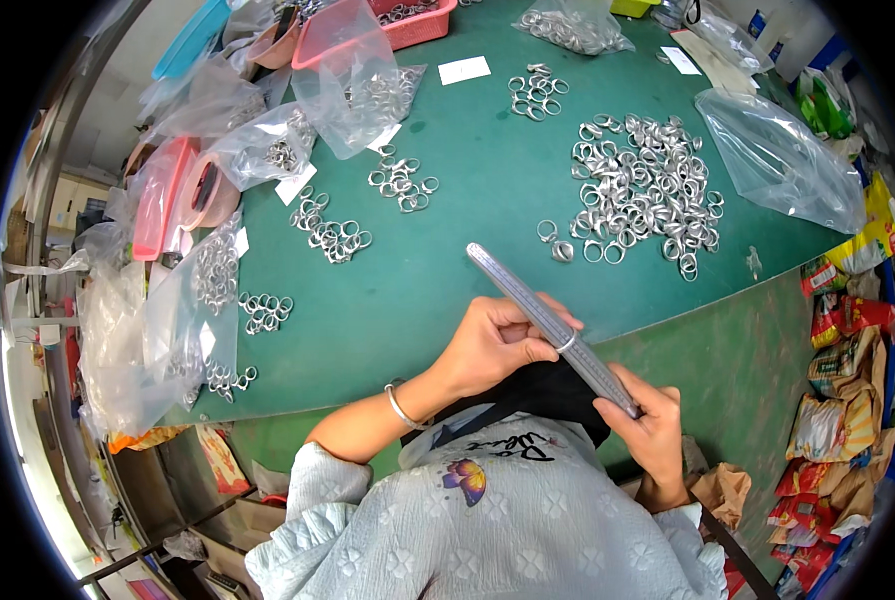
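A grey ring mandrel [514,283] slants in front of me, its narrow tip toward the far left, just over the table's near edge. My right hand [650,425] is closed round its thick lower end. On the shaft sits a silver-coloured ring [567,343]. My left hand [487,347] pinches at this ring, thumb on the near side, with other fingers partly hidden behind the mandrel. Beyond my hands, a large heap of silver rings [642,185] lies on the green table [447,280]. A loose ring [547,231] rests at the heap's left edge.
Smaller ring clusters [332,238] lie toward the left, beside clear bags of rings [215,275] and white paper slips [464,70]. Pink baskets [412,28] stand at the back. A clear plastic bag [782,160] lies at right. Snack packets [837,360] line the right side.
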The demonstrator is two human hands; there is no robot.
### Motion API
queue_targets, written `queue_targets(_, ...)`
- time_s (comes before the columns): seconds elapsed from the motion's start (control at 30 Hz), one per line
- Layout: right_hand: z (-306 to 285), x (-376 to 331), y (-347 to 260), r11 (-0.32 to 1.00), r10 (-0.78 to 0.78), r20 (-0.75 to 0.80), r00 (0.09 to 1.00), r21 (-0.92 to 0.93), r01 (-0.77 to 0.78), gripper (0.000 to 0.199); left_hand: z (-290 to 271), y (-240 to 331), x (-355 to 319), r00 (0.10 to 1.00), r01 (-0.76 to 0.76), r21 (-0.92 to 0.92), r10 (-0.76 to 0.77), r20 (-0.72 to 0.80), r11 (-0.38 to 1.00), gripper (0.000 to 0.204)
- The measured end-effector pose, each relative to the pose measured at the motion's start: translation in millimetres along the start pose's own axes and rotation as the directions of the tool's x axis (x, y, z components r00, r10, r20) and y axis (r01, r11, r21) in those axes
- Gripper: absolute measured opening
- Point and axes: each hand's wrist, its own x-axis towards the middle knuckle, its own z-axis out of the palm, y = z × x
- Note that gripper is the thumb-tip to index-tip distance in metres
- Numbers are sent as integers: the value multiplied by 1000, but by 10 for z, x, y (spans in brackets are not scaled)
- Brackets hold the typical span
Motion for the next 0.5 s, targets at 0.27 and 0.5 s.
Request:
queue_targets(0.27, -4, 12, -25, 1000, 14, 2, 1000, 1, -14, 34, 19, 7, 6, 1000, 8, -52, -9, -22, 999, 36)
queue_targets(0.5, 28, 32, -15, 998, -3, -43, 999, 61, 6, 33, 61, 137, -14, 1000, -3, -1, 3, -31, 1000, 40)
